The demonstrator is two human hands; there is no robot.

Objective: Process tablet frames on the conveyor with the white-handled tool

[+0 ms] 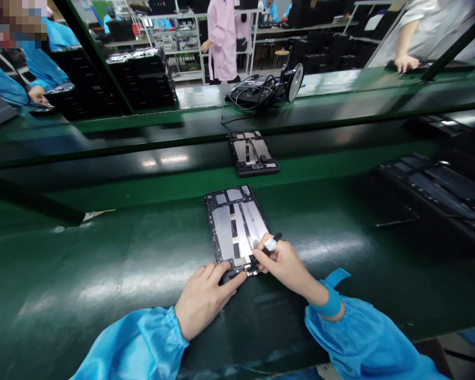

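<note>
An opened tablet (237, 224) lies on the green bench with its inside facing up, showing silver battery panels and black flex strips. My left hand (206, 293) rests on its near edge, fingers stretched out over the lower left corner. My right hand (283, 264) is closed around a black pen-like tool (276, 238) with white wrapping near its top. The tool slants down toward the small board (253, 271) at the tablet's near edge. Its tip is hidden by my fingers, so I cannot tell whether it touches. A blue band (330, 303) circles my right wrist.
Farther back lies a second opened tablet (253, 153). More device parts (439, 184) stand at the right, beside a thin rod (396, 222). A shelf holds a cabled device (257, 89) and black tray stacks (142, 76). A post (35, 198) rises at left; co-workers stand beyond.
</note>
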